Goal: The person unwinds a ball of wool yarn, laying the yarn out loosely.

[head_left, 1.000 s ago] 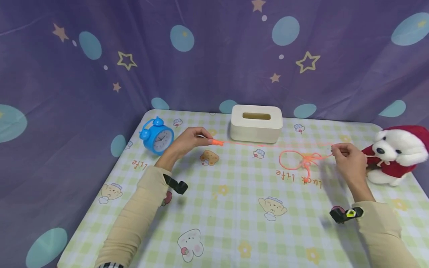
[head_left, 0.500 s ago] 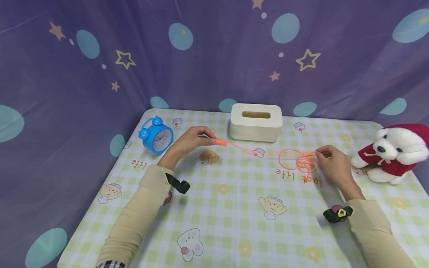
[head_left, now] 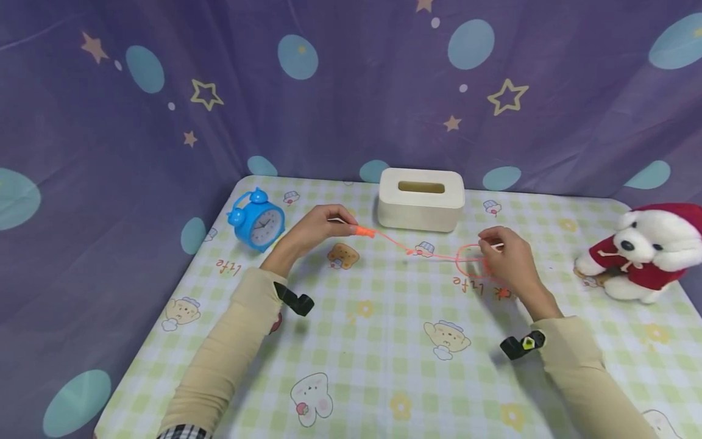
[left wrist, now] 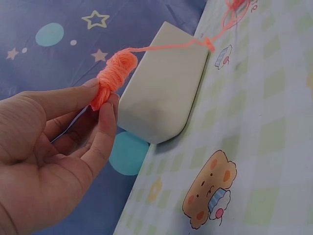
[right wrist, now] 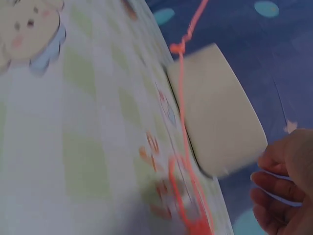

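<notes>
Yarn (left wrist: 117, 72), pinched by left hand (head_left: 315, 228), trails apparently beneath right hand (head_left: 510, 259).

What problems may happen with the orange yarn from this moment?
The left hand pinches one end of the wound yarn bundle, so it may slip or unwind. The knot-like lump in the strand may tighten if pulled. The loose loops near the right hand may tangle.
</notes>
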`<state>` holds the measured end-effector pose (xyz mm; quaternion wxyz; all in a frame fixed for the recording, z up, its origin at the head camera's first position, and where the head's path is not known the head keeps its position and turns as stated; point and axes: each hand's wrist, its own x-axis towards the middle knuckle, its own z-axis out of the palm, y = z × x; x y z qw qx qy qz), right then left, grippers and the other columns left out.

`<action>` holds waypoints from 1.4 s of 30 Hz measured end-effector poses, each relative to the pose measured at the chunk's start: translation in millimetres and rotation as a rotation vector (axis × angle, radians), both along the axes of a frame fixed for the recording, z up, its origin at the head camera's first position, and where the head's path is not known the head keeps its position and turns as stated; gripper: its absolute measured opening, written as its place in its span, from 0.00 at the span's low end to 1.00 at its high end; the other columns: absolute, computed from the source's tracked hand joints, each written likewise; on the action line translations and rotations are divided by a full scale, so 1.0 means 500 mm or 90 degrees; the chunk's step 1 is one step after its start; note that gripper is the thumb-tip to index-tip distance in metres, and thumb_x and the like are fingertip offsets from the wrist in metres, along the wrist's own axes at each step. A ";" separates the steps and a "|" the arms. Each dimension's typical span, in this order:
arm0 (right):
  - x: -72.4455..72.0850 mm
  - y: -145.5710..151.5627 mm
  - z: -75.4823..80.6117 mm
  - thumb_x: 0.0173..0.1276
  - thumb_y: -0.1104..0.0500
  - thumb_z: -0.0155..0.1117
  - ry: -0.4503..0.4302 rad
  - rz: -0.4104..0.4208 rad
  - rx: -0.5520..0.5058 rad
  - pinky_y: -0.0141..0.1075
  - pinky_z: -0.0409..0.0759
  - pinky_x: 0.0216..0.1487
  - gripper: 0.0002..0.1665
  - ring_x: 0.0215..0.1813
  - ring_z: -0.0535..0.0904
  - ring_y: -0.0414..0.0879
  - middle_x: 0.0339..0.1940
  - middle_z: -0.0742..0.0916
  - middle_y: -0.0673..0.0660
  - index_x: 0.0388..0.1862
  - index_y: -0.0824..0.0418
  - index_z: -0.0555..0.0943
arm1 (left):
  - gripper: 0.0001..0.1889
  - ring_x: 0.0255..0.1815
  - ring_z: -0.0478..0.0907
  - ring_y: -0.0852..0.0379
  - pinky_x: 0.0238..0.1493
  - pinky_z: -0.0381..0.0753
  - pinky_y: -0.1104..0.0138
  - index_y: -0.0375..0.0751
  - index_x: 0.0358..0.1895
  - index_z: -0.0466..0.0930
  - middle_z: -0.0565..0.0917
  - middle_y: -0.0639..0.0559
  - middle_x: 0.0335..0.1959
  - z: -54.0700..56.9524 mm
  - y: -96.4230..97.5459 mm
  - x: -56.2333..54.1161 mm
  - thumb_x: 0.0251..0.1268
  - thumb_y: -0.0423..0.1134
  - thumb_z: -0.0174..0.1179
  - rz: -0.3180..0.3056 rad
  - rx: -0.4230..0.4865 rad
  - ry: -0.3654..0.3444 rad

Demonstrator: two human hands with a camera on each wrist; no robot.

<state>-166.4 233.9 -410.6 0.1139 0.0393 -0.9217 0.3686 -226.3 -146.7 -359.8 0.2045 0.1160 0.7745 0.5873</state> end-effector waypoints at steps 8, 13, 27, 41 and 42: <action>-0.033 -0.105 -0.006 0.67 0.64 0.60 0.032 0.112 -0.033 0.49 0.78 0.48 0.10 0.44 0.80 0.55 0.40 0.84 0.63 0.46 0.67 0.79 | 0.07 0.50 0.79 0.46 0.61 0.72 0.49 0.39 0.39 0.80 0.80 0.48 0.46 -0.002 0.008 0.003 0.60 0.34 0.66 -0.007 0.007 -0.002; -0.041 -0.170 -0.006 0.67 0.63 0.62 0.035 0.173 -0.055 0.48 0.79 0.49 0.11 0.45 0.81 0.54 0.42 0.84 0.62 0.46 0.67 0.79 | 0.06 0.49 0.80 0.46 0.60 0.72 0.47 0.39 0.39 0.80 0.80 0.46 0.46 -0.005 0.008 0.004 0.61 0.34 0.65 -0.005 0.009 -0.001; -0.040 -0.269 -0.007 0.67 0.60 0.64 0.078 0.259 -0.101 0.41 0.82 0.42 0.07 0.37 0.83 0.47 0.35 0.87 0.56 0.40 0.61 0.82 | 0.07 0.47 0.79 0.49 0.58 0.74 0.52 0.38 0.39 0.81 0.80 0.48 0.46 -0.009 0.009 0.003 0.60 0.34 0.65 -0.010 0.004 0.019; -0.022 -0.227 0.003 0.68 0.60 0.63 0.053 0.229 -0.102 0.39 0.80 0.35 0.04 0.33 0.82 0.45 0.33 0.88 0.57 0.37 0.59 0.82 | 0.08 0.48 0.78 0.50 0.54 0.76 0.61 0.39 0.40 0.82 0.80 0.49 0.46 -0.009 0.002 0.001 0.59 0.37 0.67 -0.008 -0.001 0.030; -0.022 -0.220 0.003 0.68 0.60 0.63 0.055 0.224 -0.099 0.39 0.80 0.35 0.04 0.33 0.83 0.46 0.33 0.88 0.57 0.38 0.60 0.82 | 0.08 0.48 0.79 0.50 0.54 0.76 0.60 0.39 0.40 0.82 0.80 0.49 0.46 -0.009 0.001 0.000 0.59 0.37 0.67 -0.007 0.000 0.030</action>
